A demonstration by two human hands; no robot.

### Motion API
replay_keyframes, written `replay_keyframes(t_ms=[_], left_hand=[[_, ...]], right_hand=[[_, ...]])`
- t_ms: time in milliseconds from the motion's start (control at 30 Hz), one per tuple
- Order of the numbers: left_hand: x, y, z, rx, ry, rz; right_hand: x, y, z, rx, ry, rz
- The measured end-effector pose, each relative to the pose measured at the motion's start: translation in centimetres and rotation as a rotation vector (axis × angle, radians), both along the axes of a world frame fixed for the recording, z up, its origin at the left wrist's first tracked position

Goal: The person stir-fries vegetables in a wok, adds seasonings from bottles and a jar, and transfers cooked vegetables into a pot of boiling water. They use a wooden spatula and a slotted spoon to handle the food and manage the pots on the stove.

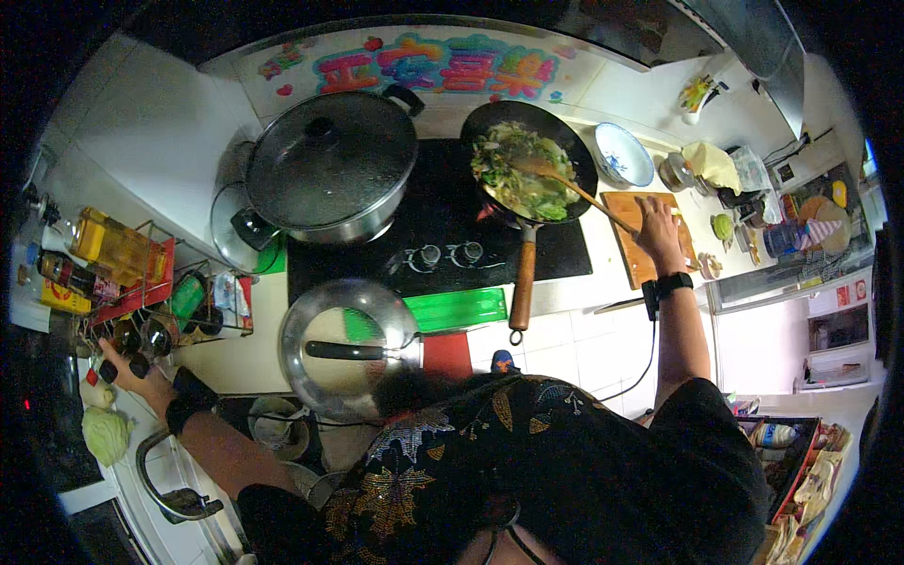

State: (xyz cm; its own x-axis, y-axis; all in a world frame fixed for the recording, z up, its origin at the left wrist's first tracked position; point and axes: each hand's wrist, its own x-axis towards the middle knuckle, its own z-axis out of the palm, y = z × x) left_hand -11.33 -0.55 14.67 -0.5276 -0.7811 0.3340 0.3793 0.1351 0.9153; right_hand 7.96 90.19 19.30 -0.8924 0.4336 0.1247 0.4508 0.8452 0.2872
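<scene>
My right hand [658, 229] is around the end of a wooden spatula's handle [600, 206], above a wooden cutting board [635, 265]. The spatula's blade lies among chopped greens and pale pieces [526, 166] in a black wok [579, 152], whose wooden handle [522, 275] points towards me. Flame shows under the wok. My left hand [141, 381] reaches among dark-capped bottles [127, 337] at the near end of a wire condiment rack [169, 282]; whether its fingers grip one is unclear. A smartwatch [667, 284] is on my right wrist.
A large lidded steel pot [332, 169] stands on the black cooktop [438, 205]. A glass lid [339, 311] lies at the counter's front. To the right are a patterned bowl [623, 155] and jars [676, 171]. A faucet [152, 459] and a cabbage [106, 432] are at lower left.
</scene>
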Motion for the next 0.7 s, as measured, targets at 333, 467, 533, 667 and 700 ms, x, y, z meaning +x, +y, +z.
replay_keyframes(t_ms=[333,467,533,667,700], left_hand=[[10.1,4.7,7.1,-0.142,-0.275,0.978],[17.8,20.5,8.1,-0.547,-0.029,0.639],[19.2,29.7,5.3,-0.659,0.032,0.285],[19.2,47.9,-2.2,-0.575,-0.220,-0.504],[19.4,51.3,-3.1,-0.406,-0.273,-0.752]], right_hand=[[0.9,2.5,-1.1,-0.307,-0.046,0.292],[2.2,5.0,4.4,-0.373,-0.193,0.200],[1.6,6.2,6.8,-0.284,-0.140,0.332],[-1.3,8.1,12.6,-0.270,-0.165,0.420],[-2.5,8.1,13.7,-0.303,-0.248,0.347]])
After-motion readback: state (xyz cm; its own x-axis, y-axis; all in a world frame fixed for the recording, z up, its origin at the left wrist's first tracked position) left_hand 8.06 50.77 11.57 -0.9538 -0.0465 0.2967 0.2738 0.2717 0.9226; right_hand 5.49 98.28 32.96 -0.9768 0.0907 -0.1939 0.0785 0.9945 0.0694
